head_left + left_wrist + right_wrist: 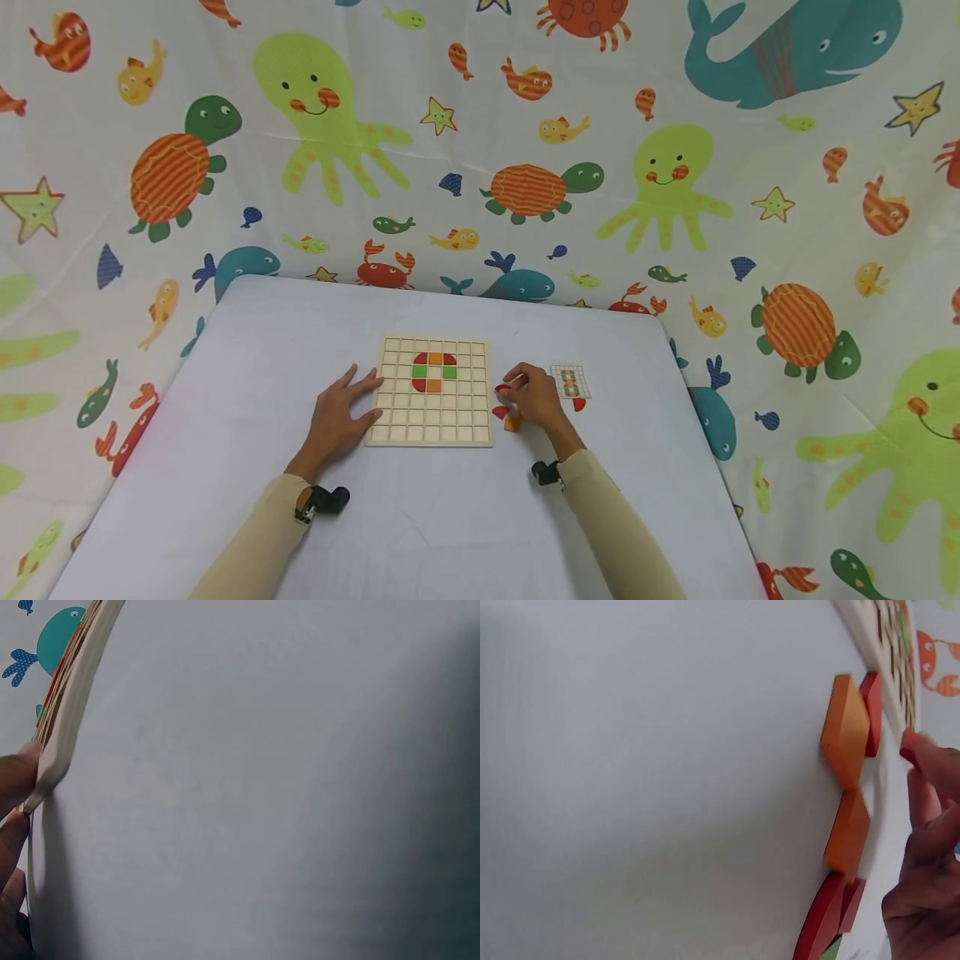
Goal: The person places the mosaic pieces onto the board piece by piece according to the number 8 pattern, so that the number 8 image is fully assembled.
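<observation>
A square wooden grid board [450,433] lies on the white table, with red, orange and green pieces set in its upper middle cells. My left hand [339,421] has its fingers spread, their tips touching the board's left edge; the left wrist view catches the thumb and fingers there. Off the board's right side, my right hand [534,396] pinches a small red piece [908,745] between thumb and fingertips. Below that hand, a red quarter-round piece [500,412] and an orange square piece [512,423] lie on the table.
A small pattern card [585,383] lies right of my right hand, with another red piece [579,404] at its lower edge. In the right wrist view, a second orange piece [847,834] and a green piece [831,949] show. A sea-animal curtain [450,100] hangs behind the table.
</observation>
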{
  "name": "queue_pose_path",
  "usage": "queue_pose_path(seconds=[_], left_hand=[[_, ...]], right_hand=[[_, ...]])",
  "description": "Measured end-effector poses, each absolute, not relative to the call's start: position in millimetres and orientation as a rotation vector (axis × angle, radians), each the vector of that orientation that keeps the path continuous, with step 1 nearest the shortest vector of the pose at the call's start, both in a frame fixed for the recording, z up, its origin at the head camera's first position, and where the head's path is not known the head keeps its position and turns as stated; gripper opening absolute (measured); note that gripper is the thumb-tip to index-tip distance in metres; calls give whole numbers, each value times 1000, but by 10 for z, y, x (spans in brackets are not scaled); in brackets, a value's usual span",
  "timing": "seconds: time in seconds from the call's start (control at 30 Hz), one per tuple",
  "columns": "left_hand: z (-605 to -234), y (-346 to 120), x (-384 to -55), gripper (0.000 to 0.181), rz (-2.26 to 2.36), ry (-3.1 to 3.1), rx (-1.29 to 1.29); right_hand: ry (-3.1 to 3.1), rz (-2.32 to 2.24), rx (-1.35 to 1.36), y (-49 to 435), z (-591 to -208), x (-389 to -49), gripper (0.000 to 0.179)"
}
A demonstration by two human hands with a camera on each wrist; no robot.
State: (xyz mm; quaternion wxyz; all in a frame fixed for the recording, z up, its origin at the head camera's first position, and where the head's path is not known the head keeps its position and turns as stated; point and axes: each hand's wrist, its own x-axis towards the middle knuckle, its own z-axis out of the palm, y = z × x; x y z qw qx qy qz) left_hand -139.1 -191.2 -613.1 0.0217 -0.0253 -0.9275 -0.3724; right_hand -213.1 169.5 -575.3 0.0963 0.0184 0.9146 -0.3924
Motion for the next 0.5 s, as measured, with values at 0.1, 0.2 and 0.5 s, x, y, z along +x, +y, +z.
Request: queue_pose_path(seconds=[0.1, 0.2, 0.5], left_hand=[[-6131, -1913, -1389, 60, -1159, -2865, -85], [-6132, -1918, -1385, 60, -1157, -2865, -87], [-6160, -1925, -1391, 60, -1168, -2851, -94]], right_hand=[[2690, -1245, 40, 1653, -5765, -2126, 11], [2658, -1304, 45, 1560, -5776, -2117, 9], [2552, -1477, -60, 1222, -5765, -2052, 8]])
